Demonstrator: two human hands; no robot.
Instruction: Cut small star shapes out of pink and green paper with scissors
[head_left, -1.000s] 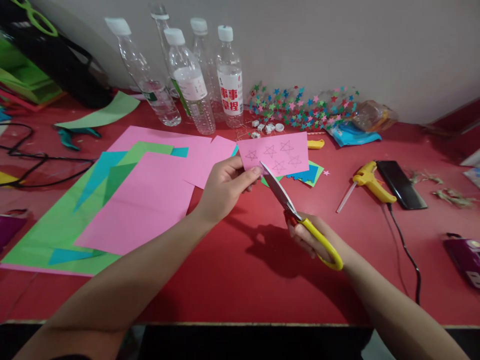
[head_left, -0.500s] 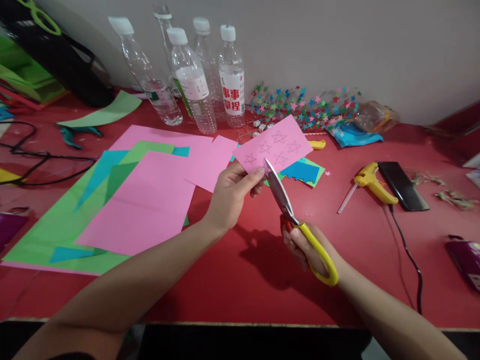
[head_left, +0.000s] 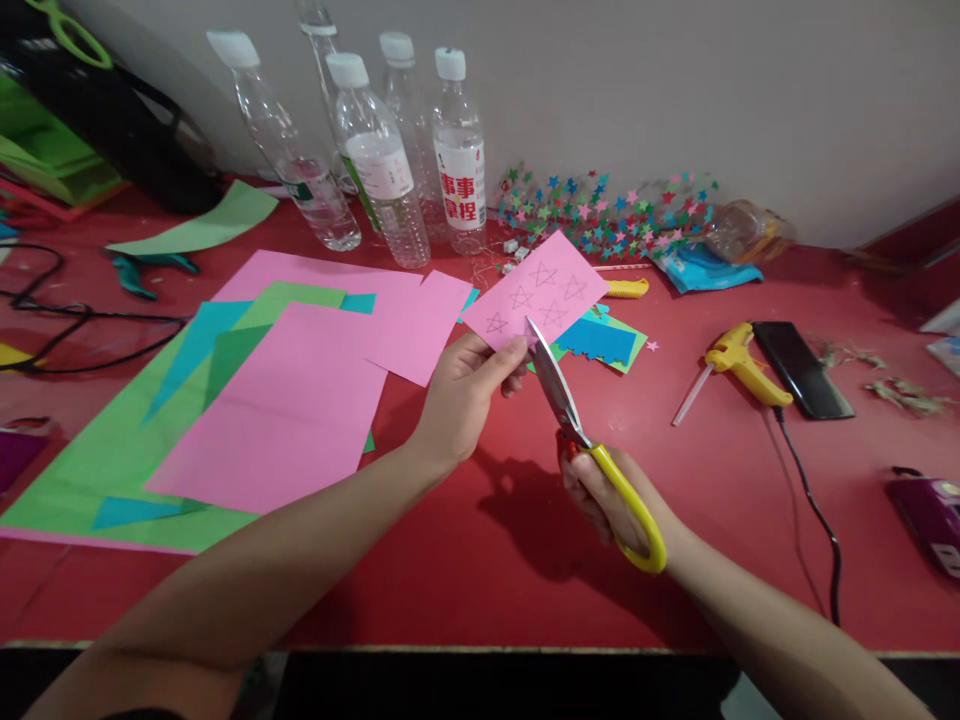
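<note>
Between thumb and fingers, my left hand [head_left: 469,395] pinches the near edge of a small pink paper [head_left: 536,290]. Several hand-drawn five-pointed stars cover the paper. My right hand [head_left: 607,495] grips a pair of scissors [head_left: 559,385] with yellow and red handles. The blade tips touch the paper's lower edge, close to my left thumb, and the blades look nearly closed. Behind the scissors lie blue and green paper scraps [head_left: 600,342] with ragged cut edges. A tiny pink star [head_left: 652,346] rests to their right.
Large pink sheets [head_left: 277,400] and green sheets [head_left: 67,485] spread over the left. Several plastic bottles [head_left: 457,190] stand along the wall beside a star garland [head_left: 607,215]. On the right are a yellow glue gun [head_left: 742,365] with its cord and a black phone [head_left: 802,370].
The pink paper has turned a little in my left hand, its right end swinging left. The scissors stay at its lower edge. The whole view has shifted slightly.
</note>
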